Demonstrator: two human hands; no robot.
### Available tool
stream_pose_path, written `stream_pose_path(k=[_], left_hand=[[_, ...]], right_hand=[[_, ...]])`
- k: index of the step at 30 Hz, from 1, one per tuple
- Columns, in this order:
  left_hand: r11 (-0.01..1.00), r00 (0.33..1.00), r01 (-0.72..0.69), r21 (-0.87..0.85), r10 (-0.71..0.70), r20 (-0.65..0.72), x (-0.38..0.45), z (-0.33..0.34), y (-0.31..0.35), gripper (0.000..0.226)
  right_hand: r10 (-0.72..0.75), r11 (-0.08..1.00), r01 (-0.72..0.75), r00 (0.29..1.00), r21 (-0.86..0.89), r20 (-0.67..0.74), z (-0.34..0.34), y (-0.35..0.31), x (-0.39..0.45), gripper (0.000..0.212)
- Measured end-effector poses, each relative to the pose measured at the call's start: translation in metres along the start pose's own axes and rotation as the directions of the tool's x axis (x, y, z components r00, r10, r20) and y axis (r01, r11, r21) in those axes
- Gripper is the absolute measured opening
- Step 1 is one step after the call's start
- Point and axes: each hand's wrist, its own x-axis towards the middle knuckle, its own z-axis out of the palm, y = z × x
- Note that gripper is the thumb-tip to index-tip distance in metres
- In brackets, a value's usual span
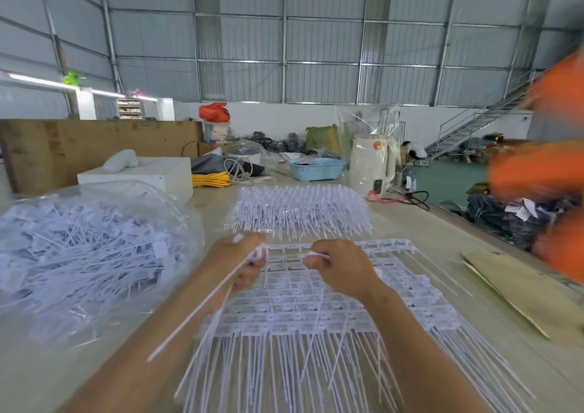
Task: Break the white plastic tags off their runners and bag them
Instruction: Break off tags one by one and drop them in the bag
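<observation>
While both sets of fingers are curled at the far edge of the near sheet, we note the left hand (246, 262) pinching a freed white tag (202, 302) by its head, the long tail trailing back toward us over the left wrist. The right hand (339, 267) pinches a small white piece at the sheet's top row; we cannot tell whether it is a tag head or the runner itself. The two hands sit close, just apart.

Under them lies the sheet of tags on runners (316, 314), flat on the counter (426, 223), most rows looking unbroken. A second stack of sheets (300, 210) waits just beyond, untouched.

To the left, well apart from the fingers, the clear plastic bag (91, 254) already holds a large heap of loose tags. We judge the job well under way, with at least two sheets left. A blurred orange sleeve (543, 172) shows at the right edge.
</observation>
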Motion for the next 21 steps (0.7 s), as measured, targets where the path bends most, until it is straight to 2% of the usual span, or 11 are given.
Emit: stream_pose_path(k=[2,4,6,8,9,10,11,13,15,17,21], left_hand=[[0.989,0.997,-0.081,-0.121,0.079,-0.018,-0.002,-0.017,0.023,0.024],[0.974,0.981,-0.183,-0.132,0.173,-0.084,-0.003,-0.039,0.047,0.036],[0.958,0.952,-0.277,-0.071,0.263,-0.159,-0.002,-0.059,0.063,0.040],[0.930,0.898,-0.366,0.023,0.360,-0.253,0.005,-0.078,0.073,0.032],[0.913,0.857,-0.386,0.134,0.408,-0.314,0.010,-0.087,0.075,0.026],[0.883,0.814,-0.354,0.307,0.453,-0.363,0.016,-0.099,0.076,0.020],[0.815,0.780,-0.258,0.518,0.492,-0.386,0.022,-0.111,0.076,0.017],[0.569,0.772,0.028,0.822,0.510,-0.380,0.038,-0.131,0.071,0.026],[0.382,0.787,0.226,0.896,0.471,-0.399,0.050,-0.142,0.059,0.036],[0.232,0.787,0.343,0.910,0.458,-0.413,0.056,-0.145,0.045,0.038],[0.114,0.794,0.445,0.888,0.410,-0.450,0.064,-0.160,0.018,0.048]], right_hand=[[0.036,0.996,-0.030,0.997,0.089,-0.068,-0.004,0.007,0.001,0.043],[0.023,0.990,-0.009,0.995,0.143,-0.095,-0.004,0.002,0.003,0.041],[-0.020,0.985,0.034,0.996,0.167,-0.085,-0.001,-0.006,0.005,0.044],[-0.044,0.986,0.054,0.997,0.160,-0.068,0.001,-0.010,0.005,0.047],[-0.045,0.985,0.054,0.997,0.162,-0.063,0.002,-0.010,0.005,0.047],[-0.043,0.984,0.053,0.997,0.172,-0.061,0.002,-0.010,0.005,0.047],[-0.042,0.981,0.053,0.997,0.186,-0.061,0.002,-0.010,0.004,0.047],[-0.043,0.976,0.056,0.997,0.209,-0.064,0.004,-0.010,0.004,0.048],[-0.041,0.975,0.054,0.997,0.217,-0.063,0.005,-0.011,0.004,0.049],[-0.037,0.974,0.049,0.998,0.222,-0.058,0.007,-0.010,0.005,0.048],[-0.029,0.976,0.039,0.998,0.214,-0.051,0.008,-0.010,0.005,0.048]])
